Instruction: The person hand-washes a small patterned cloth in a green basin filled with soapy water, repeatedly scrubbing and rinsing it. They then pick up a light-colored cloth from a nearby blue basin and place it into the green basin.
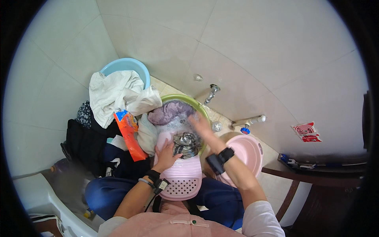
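A pink plastic washboard point(179, 174) leans from my lap into a green basin point(175, 96) of sudsy water. My left hand point(166, 155) lies on the washboard with its fingers spread, the thumb at the edge of a wet, dark patterned cloth point(186, 144). This cloth is bunched on the board's upper part. Over the basin's right side, my right hand point(201, 126) is blurred by motion, fingers extended, with nothing visible in it. A wet purple garment point(171, 112) lies in the foam point(174, 126) at the far side. Pale cloth point(147, 134) hangs at the basin's left.
Left of the basin are a white garment point(109, 91) partly over a blue basin point(125, 62), an orange detergent bag point(130, 140) and dark clothes point(84, 148). A pink basin point(256, 154) stands right, below a wall tap point(212, 93) and a valved pipe point(250, 121).
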`<action>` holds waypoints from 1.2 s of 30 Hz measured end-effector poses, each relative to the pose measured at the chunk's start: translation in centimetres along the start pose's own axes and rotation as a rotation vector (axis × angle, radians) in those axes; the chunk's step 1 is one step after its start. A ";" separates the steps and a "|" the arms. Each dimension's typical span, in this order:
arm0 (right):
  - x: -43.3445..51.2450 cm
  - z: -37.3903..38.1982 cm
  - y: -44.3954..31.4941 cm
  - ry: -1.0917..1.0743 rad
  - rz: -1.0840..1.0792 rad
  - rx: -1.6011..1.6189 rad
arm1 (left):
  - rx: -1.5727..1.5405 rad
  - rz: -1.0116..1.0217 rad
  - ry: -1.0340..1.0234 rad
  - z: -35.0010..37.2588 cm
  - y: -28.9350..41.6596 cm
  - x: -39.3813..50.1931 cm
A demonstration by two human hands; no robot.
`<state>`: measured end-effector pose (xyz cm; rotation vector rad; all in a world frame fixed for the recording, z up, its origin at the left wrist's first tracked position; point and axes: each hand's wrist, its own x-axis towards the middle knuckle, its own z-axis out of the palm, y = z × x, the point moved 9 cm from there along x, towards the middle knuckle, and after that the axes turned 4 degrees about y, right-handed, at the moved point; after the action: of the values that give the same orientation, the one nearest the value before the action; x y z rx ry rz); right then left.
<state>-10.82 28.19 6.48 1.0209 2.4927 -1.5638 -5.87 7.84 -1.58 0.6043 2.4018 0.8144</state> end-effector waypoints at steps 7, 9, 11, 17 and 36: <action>-4.0 8.1 5.2 -0.119 -0.191 -0.458 | -0.144 0.090 0.224 -2.2 0.8 -0.9; -2.0 7.8 5.2 -0.091 -0.107 -0.406 | -0.248 0.085 0.256 -3.4 1.2 -0.9; -0.7 6.1 3.3 0.057 -0.177 -0.235 | -0.434 0.028 0.210 -4.7 1.1 0.3; -1.6 -1.2 0.5 0.567 -0.373 -0.077 | -0.013 0.064 0.495 -9.6 2.9 0.0; 4.5 7.5 10.1 -0.106 -0.130 -0.666 | -0.058 0.167 -0.043 -0.8 0.3 1.0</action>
<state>-11.26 27.21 -6.87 0.6602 2.7251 -0.6666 -7.03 8.27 -1.16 0.7989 2.3034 0.9266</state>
